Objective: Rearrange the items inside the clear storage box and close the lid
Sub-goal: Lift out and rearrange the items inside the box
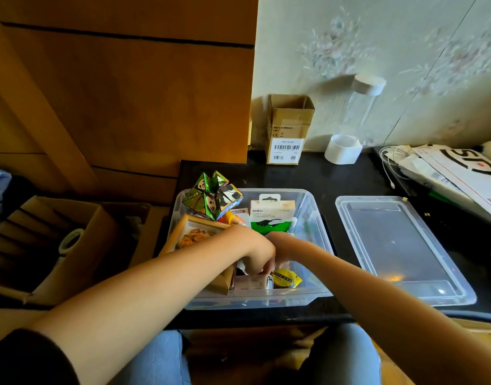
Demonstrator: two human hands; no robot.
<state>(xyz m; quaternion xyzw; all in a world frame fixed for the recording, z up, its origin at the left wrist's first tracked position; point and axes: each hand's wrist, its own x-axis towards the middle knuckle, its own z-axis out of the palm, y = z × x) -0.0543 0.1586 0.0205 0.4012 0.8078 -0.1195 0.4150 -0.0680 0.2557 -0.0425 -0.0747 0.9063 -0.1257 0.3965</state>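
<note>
Head view: both hands (262, 252) inside box (316, 218).

One view only: head-worn wide-angle camera, looking forward and steeply down from above the person's lap. Both forearms enter from the bottom edge and run up toward frame centre, where the left hand (257, 252) and right hand (280, 245) meet inside the clear storage box (316, 218). Close range: the box sits mid-frame, its lid (399, 245) just to the right on the dark surface (322, 176). Knees in jeans fill the bottom edge. Far field reaches the wall (377, 51) and a wooden cabinet (127, 93) at upper left. Straight edges bow near the borders. No second view, so no overlap.
</note>
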